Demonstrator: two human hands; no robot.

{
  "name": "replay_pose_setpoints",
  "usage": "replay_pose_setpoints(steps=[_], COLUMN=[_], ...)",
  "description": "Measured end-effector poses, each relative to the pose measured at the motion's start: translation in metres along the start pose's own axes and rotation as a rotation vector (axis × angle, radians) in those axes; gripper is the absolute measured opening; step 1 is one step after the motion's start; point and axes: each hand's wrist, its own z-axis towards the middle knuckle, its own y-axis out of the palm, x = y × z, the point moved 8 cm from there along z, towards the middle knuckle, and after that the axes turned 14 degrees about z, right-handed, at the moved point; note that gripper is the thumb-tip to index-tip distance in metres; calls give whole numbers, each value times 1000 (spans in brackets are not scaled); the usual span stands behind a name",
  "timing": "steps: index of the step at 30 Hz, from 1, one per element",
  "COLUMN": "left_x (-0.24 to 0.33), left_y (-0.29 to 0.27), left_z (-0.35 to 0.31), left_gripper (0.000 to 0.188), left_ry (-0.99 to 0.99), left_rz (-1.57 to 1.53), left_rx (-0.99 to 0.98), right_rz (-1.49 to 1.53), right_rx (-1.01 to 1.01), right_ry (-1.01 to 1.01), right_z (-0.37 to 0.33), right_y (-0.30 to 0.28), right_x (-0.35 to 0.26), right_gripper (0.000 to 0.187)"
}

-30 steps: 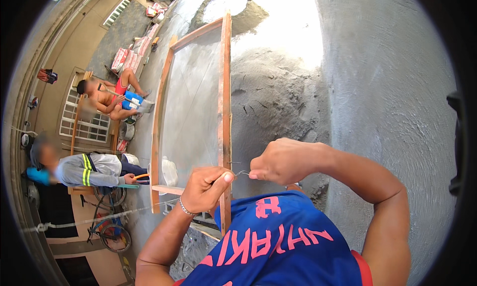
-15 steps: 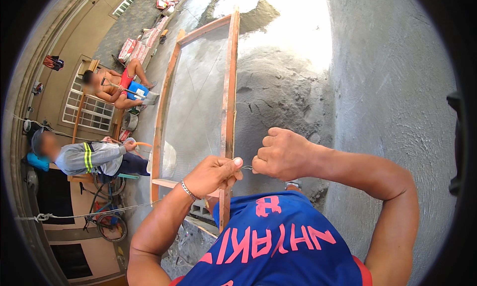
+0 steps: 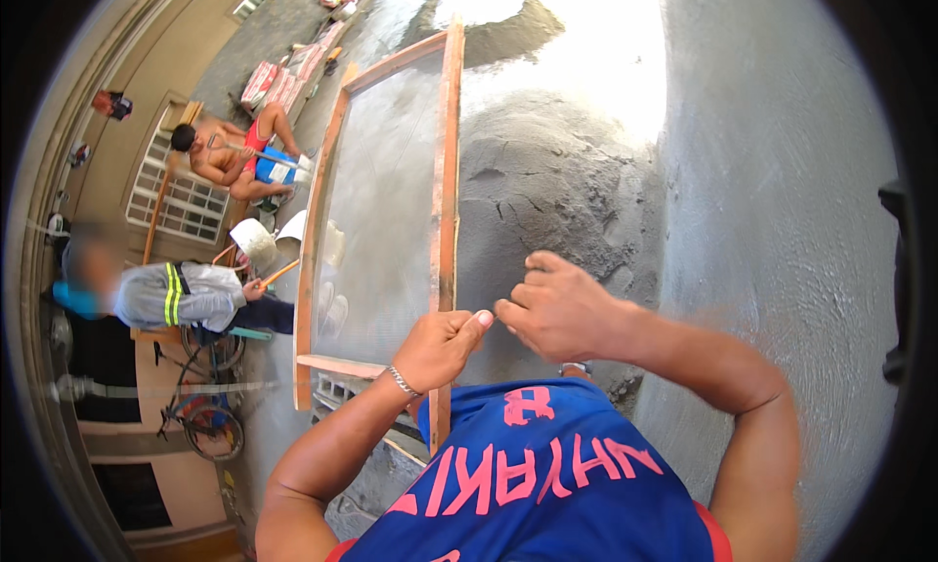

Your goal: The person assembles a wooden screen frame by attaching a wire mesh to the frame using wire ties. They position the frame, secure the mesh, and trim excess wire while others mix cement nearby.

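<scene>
My left hand (image 3: 440,352) is closed in a pinch, thumb on top, beside the near end of a long wooden-framed mesh screen (image 3: 445,191). A bracelet circles that wrist. Just to the right, my right hand (image 3: 552,310) has its fingers curled, the fingertips almost meeting my left thumb. Half a second ago a thin wire-like strand ran between both hands; now it is too fine to make out. The screen's fine mesh (image 3: 381,191) fills the frame and stands over the grey ground.
A heap of grey sand or mortar mix (image 3: 557,181) lies right of the screen, beside a grey plastered surface (image 3: 772,220). At left, a seated person (image 3: 230,156) has a shovel and blue bucket (image 3: 277,166). A person in a grey sweater (image 3: 186,296) grips an orange handle. Behind is a bicycle (image 3: 210,430).
My hands stay close together; the strand between them no longer shows. My right fingers look slightly looser. The person in the sweater has shifted, and a white bucket shows beside them.
</scene>
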Motion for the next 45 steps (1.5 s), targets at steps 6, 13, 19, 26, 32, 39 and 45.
replay_pose_setpoints(steps=[6,13,19,26,32,39,45], left_x=[35,-69,-116,-58,-51,-53,-25], left_y=[-2,13,5,9,27,34,39], left_z=[-30,-26,-1,43,79,92,93], left_gripper=[21,52,53,54,64,55,50], left_ry=[535,67,-63,-202,-237,-165,-95], left_rz=[434,488,410,289,291,335,454], left_rx=[468,659,680,369,280,367,284], right_rz=[359,297,400,283,164,100,102], right_rx=[245,524,529,595,585,609,485], right_ry=[124,496,573,570,610,604,733], right_z=[-34,-103,-77,-78,-87,-93,-96], right_y=[86,184,250,246,246,246,260], right_x=[54,150,140,138,133,137,147], right_gripper=[14,5,10,13,19,22,20])
